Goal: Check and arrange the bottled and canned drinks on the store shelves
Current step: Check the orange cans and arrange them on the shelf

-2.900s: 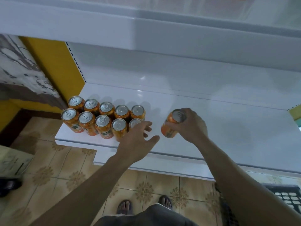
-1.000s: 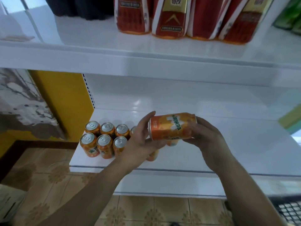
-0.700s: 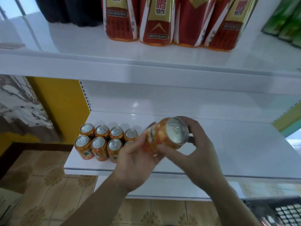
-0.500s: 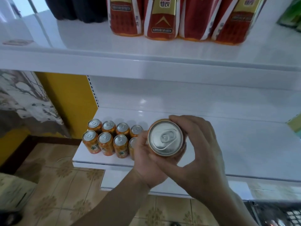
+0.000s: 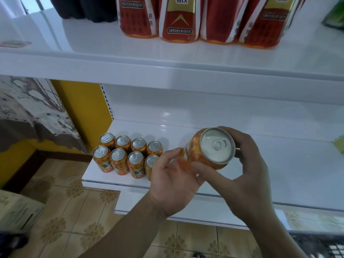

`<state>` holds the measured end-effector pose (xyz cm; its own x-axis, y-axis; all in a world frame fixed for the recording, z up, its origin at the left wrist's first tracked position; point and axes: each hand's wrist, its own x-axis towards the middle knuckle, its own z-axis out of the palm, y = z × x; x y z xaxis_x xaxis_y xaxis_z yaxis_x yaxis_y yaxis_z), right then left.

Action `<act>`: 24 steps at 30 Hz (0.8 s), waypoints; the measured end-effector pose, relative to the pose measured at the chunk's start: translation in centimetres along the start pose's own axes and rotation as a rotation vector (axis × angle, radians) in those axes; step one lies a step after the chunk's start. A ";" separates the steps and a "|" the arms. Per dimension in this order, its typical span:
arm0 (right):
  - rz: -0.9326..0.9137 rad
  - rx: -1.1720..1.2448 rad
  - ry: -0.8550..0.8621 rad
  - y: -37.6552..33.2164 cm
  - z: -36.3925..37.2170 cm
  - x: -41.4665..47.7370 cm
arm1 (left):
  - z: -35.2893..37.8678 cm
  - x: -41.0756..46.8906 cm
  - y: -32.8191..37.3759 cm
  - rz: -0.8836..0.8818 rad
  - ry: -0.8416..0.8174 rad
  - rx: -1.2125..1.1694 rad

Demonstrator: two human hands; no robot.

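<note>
An orange soda can (image 5: 216, 146) is held in the air in front of the lower white shelf (image 5: 279, 164), tipped so its silver top faces me. My right hand (image 5: 247, 175) grips it from the right, fingers behind it and thumb under it. My left hand (image 5: 171, 183) cups the can's bottom end from the left, with its fingertips blurred against the can. Several matching orange cans (image 5: 119, 155) stand upright in two rows at the shelf's left front corner; my left hand hides the right end of the front row.
The upper shelf (image 5: 167, 71) carries red-and-gold bottles (image 5: 178, 19) and dark bottles (image 5: 89, 8). A yellow wall (image 5: 83, 112) borders the shelves on the left. A cardboard box (image 5: 16, 211) sits on the tiled floor lower left, a black crate (image 5: 320, 244) lower right.
The can was lifted off the shelf and turned in both hands, from lying sideways to top facing me. Since half a second ago it has shifted right and tilted a little.
</note>
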<state>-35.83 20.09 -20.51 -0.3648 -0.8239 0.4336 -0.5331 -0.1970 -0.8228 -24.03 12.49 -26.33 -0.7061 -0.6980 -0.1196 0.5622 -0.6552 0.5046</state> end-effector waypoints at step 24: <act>1.049 1.406 -0.068 2.8 1.6 0.8 | 3.1 -0.7 2.2 0.548 -0.164 1.250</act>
<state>-36.38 17.97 -23.05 -0.0425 -0.9040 -0.4255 0.9046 0.1460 -0.4005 -23.65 12.47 -22.47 -0.6132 -0.6812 0.3999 0.0864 0.4454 0.8912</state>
